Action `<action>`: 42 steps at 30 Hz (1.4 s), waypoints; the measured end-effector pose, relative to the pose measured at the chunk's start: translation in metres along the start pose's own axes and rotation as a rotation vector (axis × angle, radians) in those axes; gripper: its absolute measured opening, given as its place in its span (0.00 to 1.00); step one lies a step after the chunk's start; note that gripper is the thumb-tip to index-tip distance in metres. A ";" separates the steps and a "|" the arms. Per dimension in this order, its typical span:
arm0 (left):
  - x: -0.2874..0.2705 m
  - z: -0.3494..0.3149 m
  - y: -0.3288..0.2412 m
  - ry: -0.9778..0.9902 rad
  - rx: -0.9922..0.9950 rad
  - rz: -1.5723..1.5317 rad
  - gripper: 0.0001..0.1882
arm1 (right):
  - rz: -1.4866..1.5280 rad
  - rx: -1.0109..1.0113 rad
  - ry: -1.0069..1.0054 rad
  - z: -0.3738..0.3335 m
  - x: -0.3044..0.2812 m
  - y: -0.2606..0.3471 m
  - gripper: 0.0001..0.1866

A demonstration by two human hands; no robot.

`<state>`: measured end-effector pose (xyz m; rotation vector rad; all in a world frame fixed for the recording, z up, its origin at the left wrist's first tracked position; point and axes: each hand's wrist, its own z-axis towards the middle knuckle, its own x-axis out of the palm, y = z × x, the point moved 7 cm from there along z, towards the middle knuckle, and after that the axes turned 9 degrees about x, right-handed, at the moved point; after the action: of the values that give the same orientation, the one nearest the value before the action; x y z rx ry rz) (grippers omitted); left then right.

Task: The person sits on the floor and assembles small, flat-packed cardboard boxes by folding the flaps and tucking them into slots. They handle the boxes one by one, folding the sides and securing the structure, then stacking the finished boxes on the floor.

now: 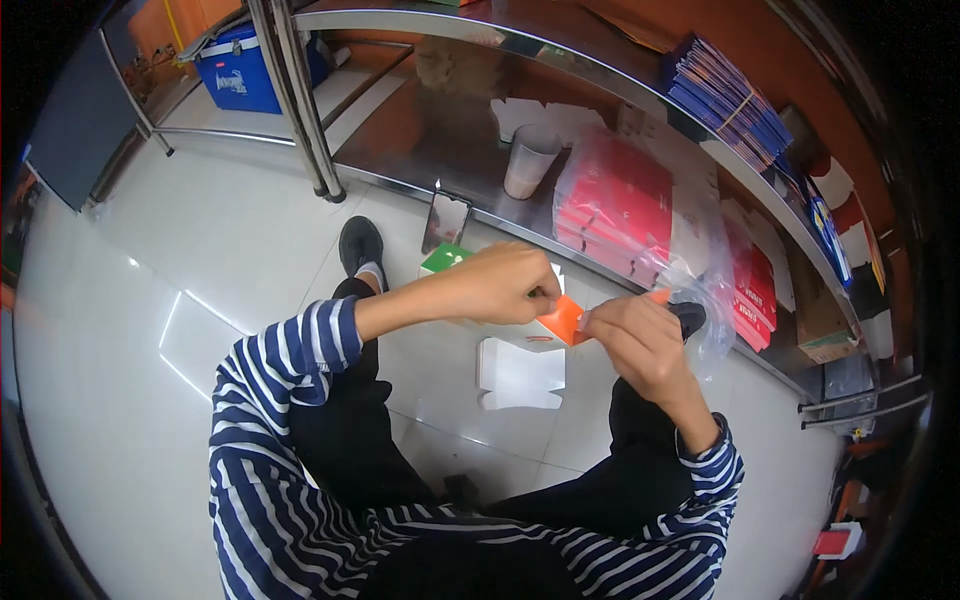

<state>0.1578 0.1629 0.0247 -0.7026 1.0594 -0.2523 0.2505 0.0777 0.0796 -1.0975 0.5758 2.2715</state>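
Both my hands meet over my lap on a small flat carton blank, orange and white [560, 320]. My left hand [500, 283] pinches its left part with fingers curled over the top. My right hand [640, 335] grips the orange edge from the right. Below the hands, a folded white carton blank [520, 373] lies on the white tiled floor. A green and white carton [445, 259] shows just behind my left hand.
A low steel shelf [420, 150] carries a plastic bag of red cartons [615, 205], a paper cup [528, 160] and flat white blanks. A phone [446, 220] leans on its edge. Blue packs [725, 95] sit higher up, a blue cooler box [240, 70] far left.
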 end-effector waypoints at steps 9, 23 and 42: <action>0.011 0.003 -0.016 0.131 0.041 0.125 0.08 | -0.081 -0.231 -0.065 -0.002 0.018 0.016 0.11; 0.021 0.002 -0.028 0.132 0.203 0.316 0.04 | -0.031 -0.242 -0.022 -0.009 0.034 0.018 0.10; 0.028 -0.001 -0.008 0.204 0.067 -0.013 0.05 | -0.024 -0.165 0.005 -0.009 0.042 0.013 0.07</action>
<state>0.1715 0.1427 0.0096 -0.6326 1.2353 -0.3754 0.2257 0.0746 0.0425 -1.1825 0.3798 2.3293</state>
